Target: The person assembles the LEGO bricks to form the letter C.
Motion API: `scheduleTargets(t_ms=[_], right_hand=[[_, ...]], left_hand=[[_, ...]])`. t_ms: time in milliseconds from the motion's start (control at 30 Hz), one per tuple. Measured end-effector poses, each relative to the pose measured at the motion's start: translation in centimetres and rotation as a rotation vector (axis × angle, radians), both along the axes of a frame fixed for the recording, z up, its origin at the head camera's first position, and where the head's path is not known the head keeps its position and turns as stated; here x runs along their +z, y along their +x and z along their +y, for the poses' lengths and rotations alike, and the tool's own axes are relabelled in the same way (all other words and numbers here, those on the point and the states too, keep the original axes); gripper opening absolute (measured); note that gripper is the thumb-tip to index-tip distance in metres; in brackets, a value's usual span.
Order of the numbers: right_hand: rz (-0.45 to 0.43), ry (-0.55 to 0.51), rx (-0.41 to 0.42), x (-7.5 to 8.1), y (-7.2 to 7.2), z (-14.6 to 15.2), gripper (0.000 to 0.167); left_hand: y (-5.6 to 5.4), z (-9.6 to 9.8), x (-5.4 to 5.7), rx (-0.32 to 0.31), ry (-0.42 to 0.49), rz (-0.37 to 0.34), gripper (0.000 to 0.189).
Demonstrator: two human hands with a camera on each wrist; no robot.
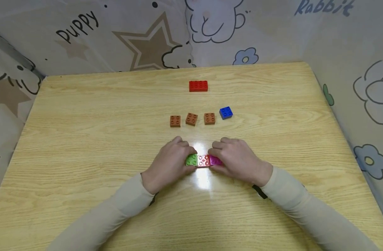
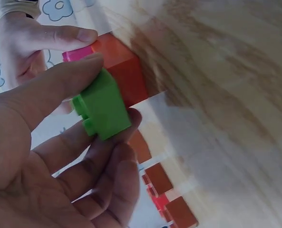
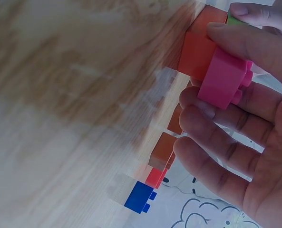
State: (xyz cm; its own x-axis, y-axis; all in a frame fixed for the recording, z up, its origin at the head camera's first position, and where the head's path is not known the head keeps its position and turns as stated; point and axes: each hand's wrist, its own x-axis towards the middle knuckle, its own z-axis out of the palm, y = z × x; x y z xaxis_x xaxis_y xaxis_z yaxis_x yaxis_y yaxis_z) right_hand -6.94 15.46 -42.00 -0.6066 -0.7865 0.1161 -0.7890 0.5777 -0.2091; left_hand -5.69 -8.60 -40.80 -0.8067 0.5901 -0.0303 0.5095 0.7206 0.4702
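The block row lies just below the middle of the head frame, directly between the two hands: I have the left hand pinching the green block at one end and the right hand pinching the magenta block at the other, with the red middle block bare between them. The thumbs sit on the near side and the forefingers on the far side, which I judge leaves the studs uncovered and steadies both ends evenly. Above the hands in that frame, three brown blocks, a blue block and a long red block lie on the table, probably within reach yet out of the fingers' way. My left wrist view puts the green block left of centre between thumb and fingertips, with the middle block adjoining it and reaching lower toward the table; how the two join I can't tell. In my right wrist view the magenta block is at upper right, the thumb lying over its seam with the middle block, likely to brace both, while the outer fingers bend loosely; the blue block shows at the bottom of the frame.
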Motion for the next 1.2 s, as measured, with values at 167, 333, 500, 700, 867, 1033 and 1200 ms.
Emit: scheduleTargets(t_ms=[167,333,500,700,867,1033,1200], right_hand=[[-0.005,0.005,-0.003,0.01,0.02,0.00,0.033],[-0.006,0.005,-0.006,0.04,0.03,0.01,0.033],[-0.009,0.006,-0.007,0.06,0.04,-0.05,0.034],[-0.014,-0.001,-0.006,-0.03,-0.01,-0.04,0.033],[-0.013,0.000,-0.006,0.02,-0.05,-0.04,0.032],[-0.009,-0.003,-0.005,0.05,-0.07,-0.06,0.032],[-0.010,-0.001,-0.005,0.03,-0.08,-0.06,0.032]], left_hand=[[-0.15,0.08,-0.09,-0.018,-0.013,0.030,0.032],[-0.26,0.19,-0.37,-0.039,-0.039,0.078,0.028],[-0.35,0.26,-0.49,-0.056,-0.060,0.110,0.024],[-0.41,0.24,-0.85,-0.057,-0.057,0.119,0.023],[-0.53,0.15,-0.95,-0.046,-0.025,0.090,0.024],[-0.60,0.01,-0.84,-0.026,-0.011,0.034,0.028],[-0.59,0.01,-0.82,-0.028,-0.024,0.032,0.028]])
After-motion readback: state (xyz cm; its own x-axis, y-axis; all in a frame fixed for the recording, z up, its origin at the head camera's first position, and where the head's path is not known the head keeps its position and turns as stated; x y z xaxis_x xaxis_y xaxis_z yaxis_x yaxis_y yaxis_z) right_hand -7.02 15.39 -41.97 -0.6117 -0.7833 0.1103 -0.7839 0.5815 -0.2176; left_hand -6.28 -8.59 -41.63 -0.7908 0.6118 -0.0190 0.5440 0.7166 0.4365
